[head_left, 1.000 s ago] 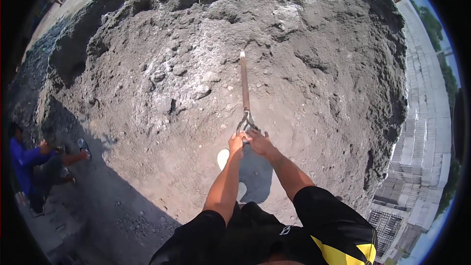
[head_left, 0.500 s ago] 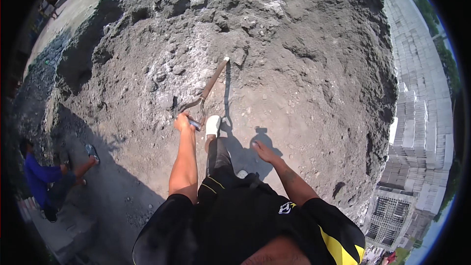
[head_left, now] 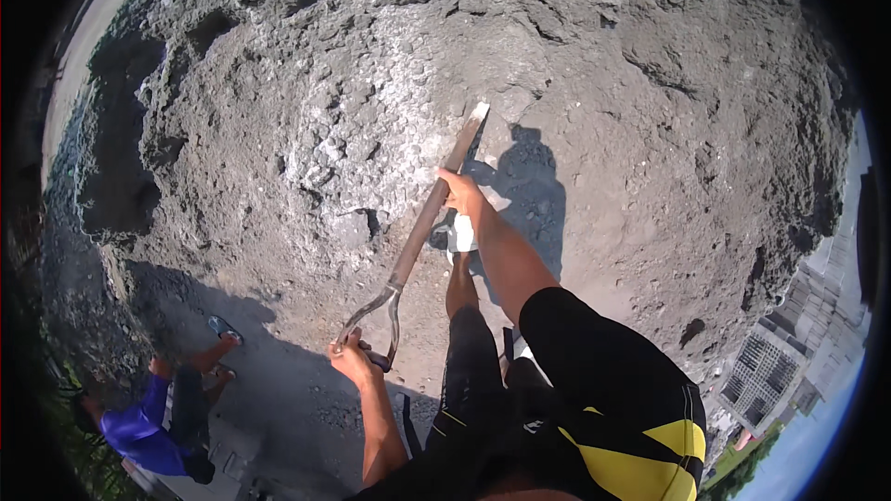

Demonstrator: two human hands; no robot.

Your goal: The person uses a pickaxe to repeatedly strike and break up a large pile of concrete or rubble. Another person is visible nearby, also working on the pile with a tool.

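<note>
A shovel (head_left: 419, 239) with a brown shaft and a forked D-grip slants from near my body up to the pale earth slope. My left hand (head_left: 355, 362) is closed around the crossbar of the D-grip at the near end. Farther up, my right hand (head_left: 458, 192) wraps round the shaft, thumb and fingers closed. The shovel's far end shows a pale, shiny part against the dirt; its blade I cannot make out. A white shoe (head_left: 461, 234) on my foot is just below my right hand.
The large grey slope (head_left: 594, 158) of crumbly earth rises ahead, with loose lumps (head_left: 353, 144) to the left. A person in a blue top (head_left: 144, 431) sits at the lower left. Stacked grey blocks (head_left: 803, 315) and a grid-like block panel (head_left: 763, 371) stand at right.
My right hand, open and free before, now grips the shaft. My left hand and the D-grip have come lower in view, nearer my body. The view has shifted and leaned closer to the slope.
</note>
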